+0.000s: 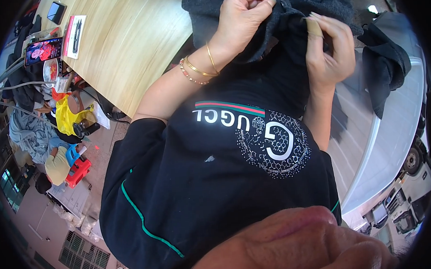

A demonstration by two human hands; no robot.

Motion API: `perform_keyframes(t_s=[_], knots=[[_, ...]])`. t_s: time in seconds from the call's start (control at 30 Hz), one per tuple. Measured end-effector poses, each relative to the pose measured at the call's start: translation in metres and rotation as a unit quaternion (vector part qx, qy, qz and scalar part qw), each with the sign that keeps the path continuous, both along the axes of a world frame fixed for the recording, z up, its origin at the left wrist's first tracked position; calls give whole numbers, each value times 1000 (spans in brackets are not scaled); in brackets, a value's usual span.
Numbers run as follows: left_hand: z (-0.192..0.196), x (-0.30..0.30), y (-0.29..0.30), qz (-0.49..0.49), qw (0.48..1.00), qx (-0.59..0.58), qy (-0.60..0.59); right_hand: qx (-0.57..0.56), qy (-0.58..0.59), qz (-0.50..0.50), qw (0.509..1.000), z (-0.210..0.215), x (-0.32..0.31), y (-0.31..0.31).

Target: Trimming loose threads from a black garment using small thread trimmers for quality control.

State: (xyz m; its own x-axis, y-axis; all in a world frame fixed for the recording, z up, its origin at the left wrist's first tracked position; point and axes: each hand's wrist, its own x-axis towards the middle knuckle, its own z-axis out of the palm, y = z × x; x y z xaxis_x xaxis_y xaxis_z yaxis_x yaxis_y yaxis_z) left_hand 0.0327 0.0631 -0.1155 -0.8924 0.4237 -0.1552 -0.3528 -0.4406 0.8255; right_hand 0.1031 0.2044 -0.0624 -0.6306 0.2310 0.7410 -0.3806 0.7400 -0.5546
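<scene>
A dark grey woolly garment (pixel 325 2) lies bunched over the table edge and my lap at the top of the view. My left hand (pixel 246 17) pinches its edge between thumb and forefinger, next to a small round shape that may be a button. Just right of it my right hand (pixel 331 47) is raised over the garment, thumb and fingertips drawn together. A beige wrap, like tape, covers one of its digits. Whatever sits between those fingertips is too small to make out.
A pale wooden table (pixel 125 42) bears a packet of pens (pixel 74 37). Near it, a phone (pixel 43 51) stands lit. A yellow bag (pixel 66 117) lies left, with a person (pixel 57 166) beyond. At right, black cloth (pixel 385 62) drapes a white-edged surface (pixel 366 161).
</scene>
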Motion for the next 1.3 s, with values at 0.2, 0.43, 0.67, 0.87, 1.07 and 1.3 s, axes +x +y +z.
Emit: perform_keyframes(t_s=[0.2,0.43,0.67,0.87,1.07,1.3], knots=[[7,9,-5,20,979,-122,160,-14,-76,37,996,-4,-3,2],[19,11,-8,-41,996,-48,61,103,-82,28,991,-10,-3,1],[3,2,-14,-83,985,-65,135,99,-90,54,989,-8,-1,1],[13,-6,-23,-143,984,-52,91,98,-102,64,988,-8,1,1],[13,2,-20,-86,984,-106,118,92,-103,62,989,-9,-1,-1],[11,3,-22,-76,996,-40,-12,96,-90,57,990,-10,0,-4]])
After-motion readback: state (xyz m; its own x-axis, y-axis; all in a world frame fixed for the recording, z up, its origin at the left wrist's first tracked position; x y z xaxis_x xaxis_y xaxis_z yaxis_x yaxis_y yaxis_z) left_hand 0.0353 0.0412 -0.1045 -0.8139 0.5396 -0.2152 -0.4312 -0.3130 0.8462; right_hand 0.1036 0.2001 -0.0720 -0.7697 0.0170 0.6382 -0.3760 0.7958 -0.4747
